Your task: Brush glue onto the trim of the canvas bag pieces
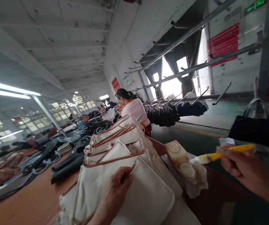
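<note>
Two bare hands work over a leaning row of cream cloth pieces trimmed with thin brown edging (150, 190), which stands overlapped on a brown-topped bench (36, 201). The left hand (114, 187) has its fingers pinched closed on the brown edge near the top of the front piece. The right hand (239, 164) has its fingers closed around a flat paintbrush with a yellow handle (236, 149); its whitish bristles are beside a stained, crusted, pale block-like holder (175, 151), though whether they touch it is unclear. For good work, the left fingers would best keep that edge taut and lie clear of the brush's path. A lightly loaded brush, wiped against the holder and drawn along in short, even strokes, should spare the cream cloth from drips and smears.
</note>
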### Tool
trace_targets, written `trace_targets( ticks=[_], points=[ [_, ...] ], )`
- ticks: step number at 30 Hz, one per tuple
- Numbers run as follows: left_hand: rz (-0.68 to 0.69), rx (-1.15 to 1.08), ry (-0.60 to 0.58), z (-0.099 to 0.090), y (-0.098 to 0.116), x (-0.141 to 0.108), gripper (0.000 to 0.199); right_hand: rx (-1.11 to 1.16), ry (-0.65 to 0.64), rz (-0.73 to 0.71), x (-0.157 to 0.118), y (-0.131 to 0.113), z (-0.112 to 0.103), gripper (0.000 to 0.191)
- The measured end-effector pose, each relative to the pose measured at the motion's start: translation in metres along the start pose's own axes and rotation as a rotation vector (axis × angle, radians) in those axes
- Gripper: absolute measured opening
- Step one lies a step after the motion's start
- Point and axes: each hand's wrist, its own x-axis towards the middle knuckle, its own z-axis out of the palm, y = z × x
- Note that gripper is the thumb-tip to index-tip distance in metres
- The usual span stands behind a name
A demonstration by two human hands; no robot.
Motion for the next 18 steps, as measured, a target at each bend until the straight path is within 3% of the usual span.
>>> trace_targets(
  ticks=[1, 3, 9, 13, 18],
  points=[
    [0.021, 0.001, 0.004, 0.004, 0.002, -0.002, 0.042, 0.075, 0.072, 0.015, 0.003, -0.011, 0.013, 0.022],
    [0.052, 0.019, 0.012, 0.013, 0.005, -0.007, 0.04, 0.166, 0.07, 0.08, 0.008, -0.027, 0.04, 0.021],
    [0.158, 0.082, 0.062, 0.036, 0.005, -0.025, 0.035, 0.364, -0.199, 0.261, 0.005, -0.041, 0.105, 0.027],
    [0.252, 0.044, 0.152, 0.046, -0.003, -0.035, 0.029, 0.299, -0.301, 0.24, -0.008, -0.046, 0.124, 0.027],
    [0.389, 0.076, 0.199, 0.057, -0.009, -0.044, 0.019, 0.135, -0.325, 0.253, -0.029, -0.041, 0.129, 0.031]
  ],
)
